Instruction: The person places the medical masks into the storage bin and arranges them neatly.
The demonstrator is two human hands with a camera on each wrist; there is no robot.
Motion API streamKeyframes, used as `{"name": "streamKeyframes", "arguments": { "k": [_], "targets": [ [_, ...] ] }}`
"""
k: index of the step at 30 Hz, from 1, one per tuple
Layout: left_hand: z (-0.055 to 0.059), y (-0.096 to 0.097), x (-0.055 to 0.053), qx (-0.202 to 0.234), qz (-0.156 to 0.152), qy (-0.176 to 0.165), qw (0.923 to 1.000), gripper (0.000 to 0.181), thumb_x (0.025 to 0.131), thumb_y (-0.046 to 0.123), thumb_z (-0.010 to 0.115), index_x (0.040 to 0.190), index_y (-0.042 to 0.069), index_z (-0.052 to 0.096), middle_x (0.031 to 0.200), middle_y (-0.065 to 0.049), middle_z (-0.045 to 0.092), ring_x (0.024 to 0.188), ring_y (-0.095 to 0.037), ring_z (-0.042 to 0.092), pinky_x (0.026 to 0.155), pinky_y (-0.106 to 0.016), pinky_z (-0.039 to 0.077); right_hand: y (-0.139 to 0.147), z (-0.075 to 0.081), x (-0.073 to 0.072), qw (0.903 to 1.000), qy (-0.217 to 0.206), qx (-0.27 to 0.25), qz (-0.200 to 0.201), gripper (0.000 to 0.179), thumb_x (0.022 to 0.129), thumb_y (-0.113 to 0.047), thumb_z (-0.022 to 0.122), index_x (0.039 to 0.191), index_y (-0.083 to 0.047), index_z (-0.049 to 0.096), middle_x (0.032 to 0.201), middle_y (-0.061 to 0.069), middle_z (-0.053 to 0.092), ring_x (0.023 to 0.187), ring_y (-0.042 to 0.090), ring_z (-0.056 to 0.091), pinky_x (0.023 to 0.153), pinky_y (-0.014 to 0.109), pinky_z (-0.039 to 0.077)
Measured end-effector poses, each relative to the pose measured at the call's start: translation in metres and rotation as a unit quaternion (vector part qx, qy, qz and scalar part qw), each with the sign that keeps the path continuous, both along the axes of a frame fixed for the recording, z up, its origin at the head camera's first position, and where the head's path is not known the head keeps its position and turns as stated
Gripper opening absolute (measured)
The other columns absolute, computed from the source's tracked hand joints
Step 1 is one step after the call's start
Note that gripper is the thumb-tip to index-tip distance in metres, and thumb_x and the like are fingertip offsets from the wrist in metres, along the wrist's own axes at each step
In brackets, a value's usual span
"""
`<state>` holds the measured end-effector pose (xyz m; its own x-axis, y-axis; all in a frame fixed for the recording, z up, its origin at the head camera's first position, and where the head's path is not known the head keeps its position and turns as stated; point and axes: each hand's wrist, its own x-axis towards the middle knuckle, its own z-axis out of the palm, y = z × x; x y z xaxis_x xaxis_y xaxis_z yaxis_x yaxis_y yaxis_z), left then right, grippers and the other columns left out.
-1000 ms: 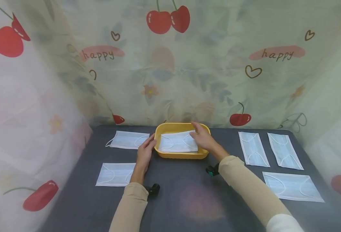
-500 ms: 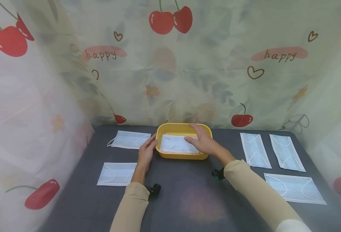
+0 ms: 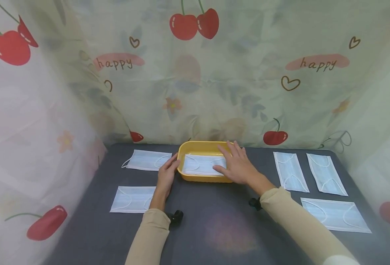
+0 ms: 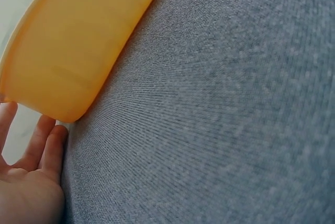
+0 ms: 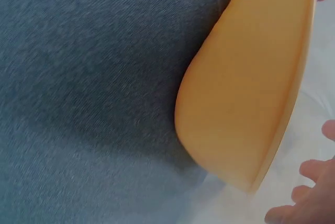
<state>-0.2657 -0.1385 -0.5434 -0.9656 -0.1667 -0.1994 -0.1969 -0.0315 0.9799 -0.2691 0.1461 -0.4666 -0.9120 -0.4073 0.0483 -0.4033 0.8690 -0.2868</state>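
A face mask (image 3: 199, 165) lay inside the yellow tray (image 3: 204, 178), long axis along the tray's length.
At the tray's left end, the left hand (image 3: 166, 177) touched the outer wall with fairly straight fingers; over its right end, the right hand (image 3: 240, 166) spread its fingers, gripping nothing, and was nearer, its thumb over the mask.

The same word, set in brown lower-case letters resembling handwriting, is appearing twice on the patterned cloth (image 3: 234, 75) in the head view. Toward ten o'clock from the centre, the first word "happy" (image 3: 115, 63) is running across a pink patch (image 3: 138, 59). Toward two o'clock, the second word "happy" (image 3: 318, 64) is running across another pink patch (image 3: 343, 60), likewise in a single line.
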Motion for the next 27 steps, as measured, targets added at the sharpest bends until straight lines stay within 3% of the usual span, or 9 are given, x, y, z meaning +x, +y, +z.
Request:
{"name": "streamKeyframes", "arguments": {
  "k": [27],
  "targets": [
    [0.001, 0.003, 0.001, -0.009, 0.014, 0.002, 0.9999, 0.042, 0.097, 0.043, 0.065, 0.139, 0.038, 0.062, 0.143, 0.001, 0.063, 0.14, -0.017, 0.052, 0.121, -0.041, 0.04, 0.042, 0.003, 0.009, 0.9978, -0.011, 0.014, -0.064, 0.087, 0.098, -0.067, 0.046, 0.165, -0.018, 0.018, 0.172, 0.021, 0.006, 0.157, 0.05, 0.001, 0.124, 0.072, 0.006]
  ]
}}
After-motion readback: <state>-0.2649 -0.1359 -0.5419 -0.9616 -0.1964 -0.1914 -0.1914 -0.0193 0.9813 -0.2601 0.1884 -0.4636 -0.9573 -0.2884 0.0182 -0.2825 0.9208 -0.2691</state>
